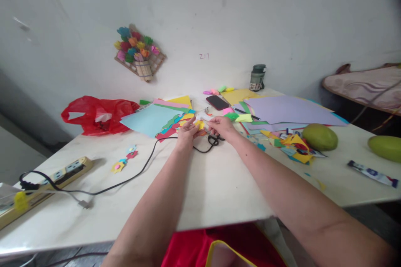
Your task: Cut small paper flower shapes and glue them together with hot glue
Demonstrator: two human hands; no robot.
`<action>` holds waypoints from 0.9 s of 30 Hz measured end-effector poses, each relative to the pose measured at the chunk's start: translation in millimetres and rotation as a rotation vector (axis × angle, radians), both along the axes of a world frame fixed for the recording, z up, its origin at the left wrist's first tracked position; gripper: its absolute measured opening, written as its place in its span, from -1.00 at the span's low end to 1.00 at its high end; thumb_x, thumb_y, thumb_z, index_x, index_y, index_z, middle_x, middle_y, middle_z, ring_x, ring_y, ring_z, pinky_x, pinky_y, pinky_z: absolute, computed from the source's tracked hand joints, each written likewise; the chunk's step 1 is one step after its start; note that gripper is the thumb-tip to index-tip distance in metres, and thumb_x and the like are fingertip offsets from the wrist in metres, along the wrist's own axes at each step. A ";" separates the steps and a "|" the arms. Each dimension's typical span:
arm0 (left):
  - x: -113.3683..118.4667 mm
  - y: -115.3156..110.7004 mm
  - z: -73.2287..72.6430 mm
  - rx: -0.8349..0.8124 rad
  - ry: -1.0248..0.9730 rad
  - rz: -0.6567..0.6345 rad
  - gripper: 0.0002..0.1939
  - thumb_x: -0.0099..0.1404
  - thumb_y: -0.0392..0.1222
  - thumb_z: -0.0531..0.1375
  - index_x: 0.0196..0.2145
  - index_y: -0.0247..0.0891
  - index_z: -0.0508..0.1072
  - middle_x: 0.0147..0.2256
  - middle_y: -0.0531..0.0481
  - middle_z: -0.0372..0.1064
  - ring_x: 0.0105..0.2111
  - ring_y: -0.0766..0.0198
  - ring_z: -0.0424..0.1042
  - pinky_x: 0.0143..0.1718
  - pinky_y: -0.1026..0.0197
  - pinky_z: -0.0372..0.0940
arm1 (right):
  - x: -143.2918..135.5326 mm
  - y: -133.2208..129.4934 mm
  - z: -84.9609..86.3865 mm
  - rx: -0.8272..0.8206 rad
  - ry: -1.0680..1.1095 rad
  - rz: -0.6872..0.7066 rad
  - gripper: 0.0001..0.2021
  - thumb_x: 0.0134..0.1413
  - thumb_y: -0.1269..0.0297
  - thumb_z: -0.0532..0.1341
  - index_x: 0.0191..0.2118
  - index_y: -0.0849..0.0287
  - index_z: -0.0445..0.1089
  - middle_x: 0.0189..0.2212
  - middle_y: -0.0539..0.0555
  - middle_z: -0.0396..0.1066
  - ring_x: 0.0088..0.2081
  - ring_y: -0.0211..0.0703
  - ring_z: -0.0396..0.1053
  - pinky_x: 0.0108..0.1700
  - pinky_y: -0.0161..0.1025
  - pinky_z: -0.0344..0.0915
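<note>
My left hand (pixel 188 132) is at the middle of the table, its fingers closed at a small yellow paper piece (pixel 199 124). Close beside it, my right hand (pixel 222 127) is pinched; what its fingers hold is too small to make out. A white object (pixel 203 116), its kind unclear, lies just beyond the fingertips. Below the hands a black cord (pixel 150 159) runs from the power strip and ends in a dark loop (pixel 214 141) under my right hand. Wavy-edged coloured paper strips (pixel 171 127) lie left of my left hand.
Left are a red plastic bag (pixel 94 119), a power strip (pixel 73 169) and small paper flowers (pixel 118 167). Behind are paper sheets (pixel 282 108), a phone (pixel 217 102) and a dark green bottle (pixel 257 77). Right are paper scraps (pixel 296 148), green fruits (pixel 320 137) and a tube (pixel 372 174).
</note>
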State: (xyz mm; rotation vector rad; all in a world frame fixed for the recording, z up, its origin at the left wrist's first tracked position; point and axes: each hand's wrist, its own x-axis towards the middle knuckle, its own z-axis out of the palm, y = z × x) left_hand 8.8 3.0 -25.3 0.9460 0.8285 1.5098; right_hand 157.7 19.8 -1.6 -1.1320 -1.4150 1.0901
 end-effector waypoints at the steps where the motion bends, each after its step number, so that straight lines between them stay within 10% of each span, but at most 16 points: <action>1: 0.4 -0.9 0.7 0.000 0.013 -0.006 -0.32 -0.06 -0.30 0.34 0.06 -0.32 0.31 -0.50 0.12 0.37 -0.47 0.30 0.48 -0.29 0.20 0.41 | 0.0 0.0 -0.2 0.006 -0.003 -0.001 -0.85 -0.09 0.38 0.30 -0.55 0.24 0.33 -0.69 -0.05 0.36 -0.74 -0.42 0.22 -0.74 -0.49 0.09; 27: 7.0 -11.7 11.4 -0.029 0.132 -0.112 -0.63 -0.18 -0.27 0.40 -0.42 -0.31 0.33 -0.56 0.08 0.38 -0.50 0.30 0.47 -0.35 0.24 0.38 | -11.1 -1.4 -1.8 0.111 0.121 -0.052 -0.89 -0.30 0.45 0.27 -0.58 0.16 0.32 -0.74 -0.14 0.27 -0.70 -0.36 0.19 -0.59 -0.39 0.18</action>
